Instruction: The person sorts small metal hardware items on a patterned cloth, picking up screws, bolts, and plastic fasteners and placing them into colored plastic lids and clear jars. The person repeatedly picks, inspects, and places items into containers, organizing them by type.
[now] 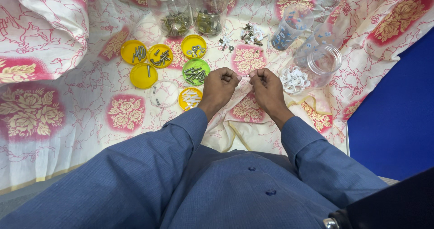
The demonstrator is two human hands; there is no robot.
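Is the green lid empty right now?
No, the green lid holds several small dark screws, just left of the left hand.

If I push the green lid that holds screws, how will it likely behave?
The green lid looks shallow and flat, so it would probably slide on the floral cloth rather than tip. Its loose screws may rattle or shift. It seems light plastic.

Left of your left hand [220, 86] lie round plastic lids [195, 71] holding metal screws; beyond both hands stand clear glass jars [172, 7]; right of your right hand [266, 88] lie white plastic clips [294, 80].
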